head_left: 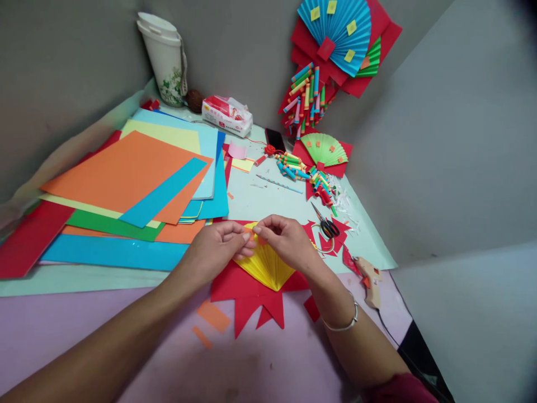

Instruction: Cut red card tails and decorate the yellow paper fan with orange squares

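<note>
Both hands meet over a yellow pleated paper fan [272,270], which lies on red cut paper [226,286] with pointed lower ends. My left hand [224,243] is closed, pinching a small orange paper piece [249,230] between thumb and fingers. From the other side, my right hand [287,238] is also closed, its thumb and fingertips at the same piece. The fingers partly hide the piece and the fan's upper part. Two orange paper scraps [213,315] lie on the pink surface below the red paper.
Coloured paper sheets [126,173] are stacked at left. Scissors [326,224] and a glue gun [370,282] lie at right. Behind are a pencil [279,183], a tissue pack [227,116], a white cup [163,59] and paper fan decorations [339,33] against the wall.
</note>
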The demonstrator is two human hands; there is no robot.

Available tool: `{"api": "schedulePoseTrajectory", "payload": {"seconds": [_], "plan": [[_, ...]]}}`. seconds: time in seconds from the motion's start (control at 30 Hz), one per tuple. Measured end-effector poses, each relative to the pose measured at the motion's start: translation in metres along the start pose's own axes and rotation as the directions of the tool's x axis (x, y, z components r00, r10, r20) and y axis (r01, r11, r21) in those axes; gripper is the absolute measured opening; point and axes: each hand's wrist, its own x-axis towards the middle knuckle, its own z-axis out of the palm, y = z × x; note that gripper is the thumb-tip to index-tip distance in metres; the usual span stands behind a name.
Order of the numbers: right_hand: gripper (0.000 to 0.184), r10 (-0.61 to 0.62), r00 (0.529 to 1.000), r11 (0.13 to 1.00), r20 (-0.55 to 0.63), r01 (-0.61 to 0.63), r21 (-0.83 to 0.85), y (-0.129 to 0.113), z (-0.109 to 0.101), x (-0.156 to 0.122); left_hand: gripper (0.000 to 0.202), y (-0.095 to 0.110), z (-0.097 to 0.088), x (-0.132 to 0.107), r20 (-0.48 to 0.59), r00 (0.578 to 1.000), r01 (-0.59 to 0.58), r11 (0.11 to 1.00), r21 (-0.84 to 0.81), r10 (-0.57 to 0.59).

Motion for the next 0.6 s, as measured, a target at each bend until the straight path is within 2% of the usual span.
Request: {"api": "schedulePoseTrajectory", "payload": {"seconds": [0.1, 0.17, 0.23, 0.33, 0.47, 0.6], "plan": [[0.021, 0.012, 0.999, 1.000, 0.033, -0.012, 0.014, -0.003, -0.005, 0.002, 0.023, 0.003, 0.000, -0.001, -0.008, 1.000, -0.002, 1.000, 0.010, 0.002], [0.023, 0.023, 0.998, 0.999, 0.062, -0.026, 0.039, -0.004, -0.013, 0.005, 0.026, 0.007, -0.003, -0.001, -0.067, 0.998, -0.017, 0.998, 0.053, 0.021], [0.025, 0.045, 0.989, 0.998, 0.142, -0.050, 0.029, -0.005, -0.023, 0.007, 0.029, 0.010, -0.007, -0.001, -0.159, 0.984, -0.053, 0.990, 0.131, 0.074], [0.023, 0.085, 0.946, 0.995, 0.312, -0.064, -0.078, -0.007, -0.031, 0.012, 0.029, 0.011, -0.016, 0.002, -0.244, 0.953, -0.104, 0.949, 0.297, 0.181], [0.020, 0.071, 0.904, 0.979, 0.421, 0.017, -0.203, -0.004, -0.026, 0.021, 0.021, 0.009, -0.026, 0.007, -0.287, 0.920, -0.088, 0.854, 0.514, 0.267], [0.021, 0.032, 0.891, 0.953, 0.452, 0.110, -0.283, -0.001, -0.014, 0.029, 0.018, 0.010, -0.026, 0.006, -0.290, 0.907, -0.040, 0.749, 0.662, 0.305]]}}
